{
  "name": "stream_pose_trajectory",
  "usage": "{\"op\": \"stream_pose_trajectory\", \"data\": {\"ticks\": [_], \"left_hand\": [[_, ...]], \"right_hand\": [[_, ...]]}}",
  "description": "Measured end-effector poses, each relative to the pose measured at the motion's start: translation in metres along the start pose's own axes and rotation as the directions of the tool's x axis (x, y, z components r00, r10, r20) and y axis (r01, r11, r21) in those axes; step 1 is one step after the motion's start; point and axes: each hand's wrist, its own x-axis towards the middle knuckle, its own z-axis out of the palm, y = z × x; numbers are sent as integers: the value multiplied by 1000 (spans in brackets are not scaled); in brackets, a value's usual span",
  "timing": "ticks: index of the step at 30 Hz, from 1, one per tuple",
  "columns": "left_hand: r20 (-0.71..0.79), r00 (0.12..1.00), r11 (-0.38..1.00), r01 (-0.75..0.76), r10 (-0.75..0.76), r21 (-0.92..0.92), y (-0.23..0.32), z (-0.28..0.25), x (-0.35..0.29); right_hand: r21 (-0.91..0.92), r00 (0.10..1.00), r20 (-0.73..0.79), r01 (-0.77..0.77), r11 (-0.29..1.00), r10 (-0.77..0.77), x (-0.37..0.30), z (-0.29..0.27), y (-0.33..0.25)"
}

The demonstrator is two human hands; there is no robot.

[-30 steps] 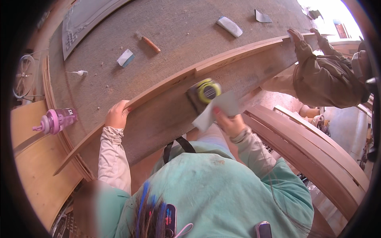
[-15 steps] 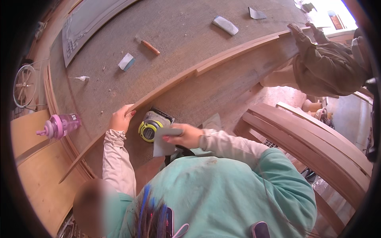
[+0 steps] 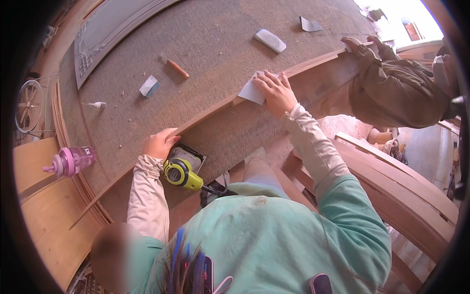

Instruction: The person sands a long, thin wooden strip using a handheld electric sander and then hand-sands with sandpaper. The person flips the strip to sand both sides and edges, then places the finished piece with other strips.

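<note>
A long, thin wooden strip [image 3: 205, 113] runs diagonally across the table from lower left to upper right. My left hand [image 3: 158, 144] is closed around it near its left part. Farther right, my right hand [image 3: 279, 96] presses a pale sheet of sandpaper [image 3: 251, 92] onto the strip, fingers over the far side. Between my body and the strip, beside my left hand, lies a green and black electric sander [image 3: 183, 174], its cord toward me. Another person's hands [image 3: 360, 48] are on the strip's far right end.
Scattered on the table [image 3: 205, 54] are a folded sandpaper piece [image 3: 270, 40], a smaller sheet [image 3: 310, 24], a blue-and-white piece [image 3: 149, 86], a brown stick [image 3: 177, 68] and a small white bottle [image 3: 99, 105]. A pink bottle [image 3: 73, 161] lies left. Curved wooden pieces [image 3: 391, 181] stand at right.
My right hand, with the sandpaper, has moved from near my body out to the right onto the strip. The sander shows in full now. My left hand still grips the strip.
</note>
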Motion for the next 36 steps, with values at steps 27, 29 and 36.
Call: {"op": "stream_pose_trajectory", "data": {"ticks": [27, 29, 36], "left_hand": [[-111, 982, 989, -149, 150, 20, -16, 13, -3], [-105, 982, 987, -158, 159, 19, -13, 11, 2], [-73, 990, 992, -116, 120, 55, -3, 8, 1]], "right_hand": [[169, 998, -28, -44, 985, 50, 10, 20, -62], [87, 961, -197, -182, 979, 196, 3, 9, -5], [224, 994, -112, 22, 974, 4, 10, 34, -106]]}}
